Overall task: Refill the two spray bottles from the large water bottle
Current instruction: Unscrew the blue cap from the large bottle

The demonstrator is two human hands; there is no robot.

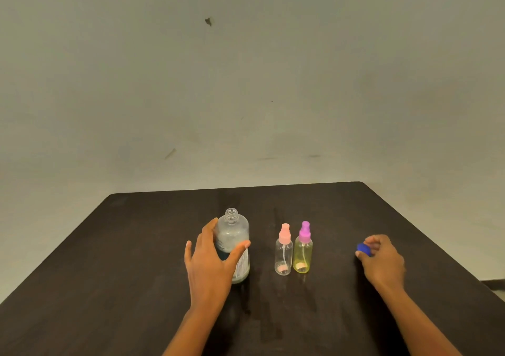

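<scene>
Dark wooden table (136, 260) carries everything. Large clear plastic water bottle (234, 242) stands upright left of centre, neck uncapped. My left hand (210, 265) is spread wide around its near side, thumb across the front, fingers at the far left edge; firm contact unclear. Two small spray bottles stand upright just to the right, side by side: clear one with pink spray top (283, 251), yellow one with purple spray top (303, 249). My right hand (382, 260), well apart on the right, pinches a small blue cap (363, 248) low over the table.
</scene>
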